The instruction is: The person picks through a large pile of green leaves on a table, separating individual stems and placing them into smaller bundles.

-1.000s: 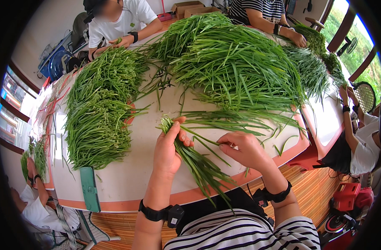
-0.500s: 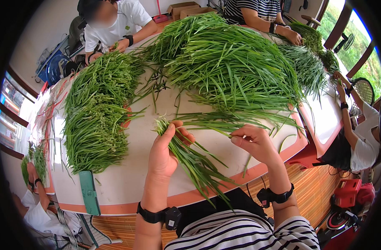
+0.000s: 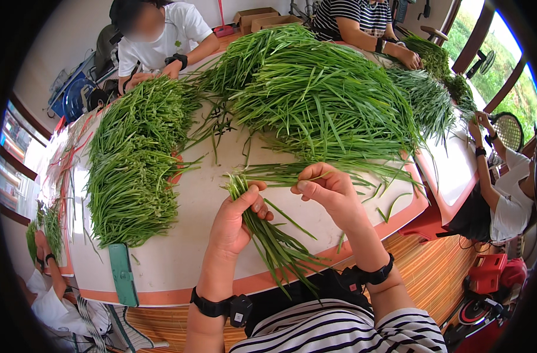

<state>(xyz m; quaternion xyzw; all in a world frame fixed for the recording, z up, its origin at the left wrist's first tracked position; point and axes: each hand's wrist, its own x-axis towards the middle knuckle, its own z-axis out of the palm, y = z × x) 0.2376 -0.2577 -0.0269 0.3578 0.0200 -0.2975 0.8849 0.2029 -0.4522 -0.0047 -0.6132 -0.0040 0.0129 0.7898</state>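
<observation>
My left hand point(image 3: 230, 226) is wrapped round the pale ends of a small bunch of garlic chives point(image 3: 274, 244), whose green leaves hang down towards me. To its right, my right hand point(image 3: 332, 199) is closed in a pinch, apart from the bunch. A thin green chive leaf point(image 3: 324, 175) shows at its fingertips; most of it is hidden. Just beyond both hands, loose chives point(image 3: 280, 172) lie along the near edge of a large chive heap point(image 3: 333, 100).
Neat stacks of chives point(image 3: 130, 176) cover the left of the white, orange-edged table point(image 3: 201, 206). A green case point(image 3: 123, 276) lies at the near edge. Several co-workers sit around; one person's hands point(image 3: 173, 67) are at the far left stack. Cardboard boxes point(image 3: 253, 20) stand behind.
My right hand has moved left and slightly up, closer to my left hand. The left hand still holds the bunch, shifted slightly right. Short leaf pieces show on the table at right.
</observation>
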